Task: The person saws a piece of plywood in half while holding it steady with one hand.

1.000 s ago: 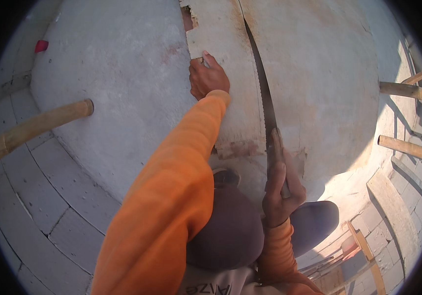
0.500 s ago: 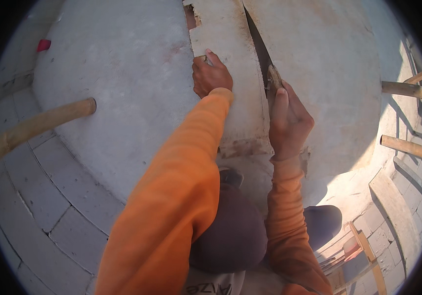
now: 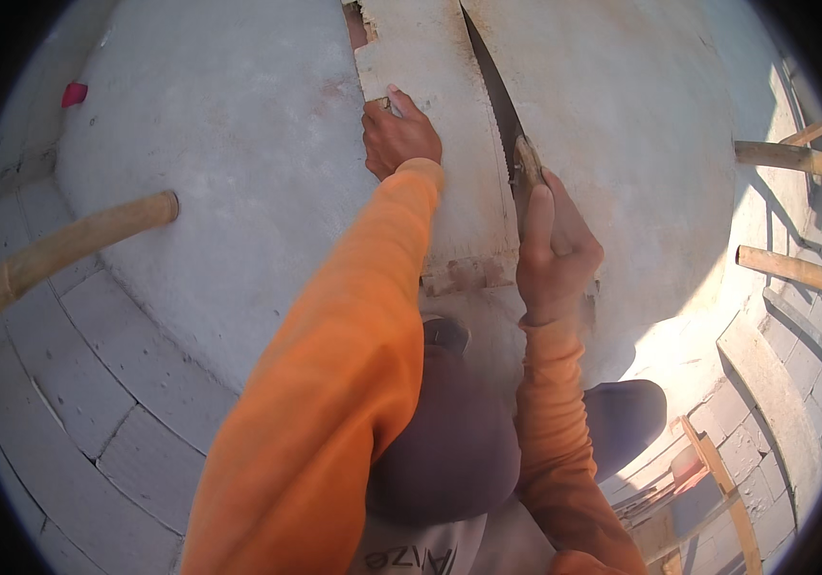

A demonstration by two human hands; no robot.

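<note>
A pale, weathered board (image 3: 464, 216) lies lengthwise in front of me, its left edge chipped near the top. My left hand (image 3: 401, 134) is curled over that left edge, with the thumb lying along the top. In my right hand (image 3: 559, 244) is the wooden handle of a handsaw (image 3: 500, 101), closed in my fingers. The dark, toothed blade points away from me and lies along a long, straight line in the board. How deep the teeth sit cannot be made out.
A bamboo pole (image 3: 95, 235) juts in from the left, above a block wall (image 3: 95, 355). More bamboo ends (image 3: 785, 268) stick out at right. A small red object (image 3: 74, 94) sits at far left. My knee (image 3: 445, 441) is below the board; a wooden frame (image 3: 718, 479) stands lower right.
The saw and my right hand have come slightly back toward me along the board. My left hand keeps its hold on the edge. The whole view has shifted a little.
</note>
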